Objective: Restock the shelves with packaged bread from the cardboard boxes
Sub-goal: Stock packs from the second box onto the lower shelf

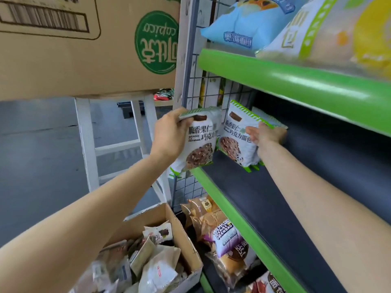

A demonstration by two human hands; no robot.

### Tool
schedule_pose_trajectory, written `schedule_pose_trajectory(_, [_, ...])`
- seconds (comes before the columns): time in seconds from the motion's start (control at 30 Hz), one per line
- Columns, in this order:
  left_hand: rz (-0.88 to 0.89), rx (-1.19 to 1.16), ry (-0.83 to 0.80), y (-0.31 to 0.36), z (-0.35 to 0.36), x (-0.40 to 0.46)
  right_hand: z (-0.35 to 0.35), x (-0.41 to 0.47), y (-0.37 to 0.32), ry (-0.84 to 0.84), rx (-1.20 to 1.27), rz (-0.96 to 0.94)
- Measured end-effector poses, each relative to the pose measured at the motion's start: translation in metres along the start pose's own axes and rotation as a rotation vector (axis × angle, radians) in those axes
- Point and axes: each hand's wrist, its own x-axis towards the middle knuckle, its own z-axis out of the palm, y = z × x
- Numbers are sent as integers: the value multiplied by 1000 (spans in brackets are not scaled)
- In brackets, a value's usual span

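Two forearms enter the frame, one from the lower left corner and one from the lower right edge. Both are bare from frame edge to wrist; no sleeve, cuff or glove shows. The left hand [169, 136], at centre frame, carries no ring, watch or band on its visible side. The right hand [265, 134], right of centre, is likewise unadorned. Fingernails not discernible.

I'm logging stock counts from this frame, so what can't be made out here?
Head view only:
- White chocolate-bread packets on the dark middle shelf: the count behind the front one is hidden by it and the right hand.
- Open brown cardboard box: cut off by the bottom edge.
- Left hand grip: fingertips hidden behind its held white packet.
- Blue packet print: blurred.
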Motion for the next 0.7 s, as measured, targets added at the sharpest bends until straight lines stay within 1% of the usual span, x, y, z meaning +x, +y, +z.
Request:
schedule_pose_trajectory(0.07, [18,-9,1,-4,7,6,5,13,11,-95,-34,54])
schedule_pose_trajectory(0.13, [23,-9,-8,-7,13,9,6,18,19,-150,-167,69])
schedule_pose_trajectory(0.23, [29,-47,-42,-12,20,10,6,18,22,-179,-403,-29])
schedule_pose_trajectory(0.33, [0,-110,-79,-14,25,8,2,-1,13,-255,-490,-160])
schedule_pose_trajectory(0.4, [-44,-200,-138,-12,27,6,-4,-12,7,-370,-442,-244])
schedule_pose_trajectory(0.43, [-77,-272,-177,-11,27,6,-7,-21,3,-445,-400,-245])
schedule_pose_trajectory(0.47, [-115,-345,-215,-9,27,6,-10,-27,1,-537,-335,-214])
schedule_pose_trajectory(0.53, [-173,-450,-289,-4,29,8,-15,-34,0,-763,-156,-49])
schedule_pose_trajectory(0.57, [-195,-487,-315,-2,30,10,-19,-38,0,-841,-90,8])
schedule_pose_trajectory(0.6, [-217,-521,-319,0,33,12,-20,-41,1,-883,-26,38])
schedule_pose_trajectory(0.63, [-239,-546,-307,1,36,15,-21,-43,3,-867,20,46])
schedule_pose_trajectory(0.7, [-256,-498,-238,1,47,21,-20,-44,9,-743,111,26])
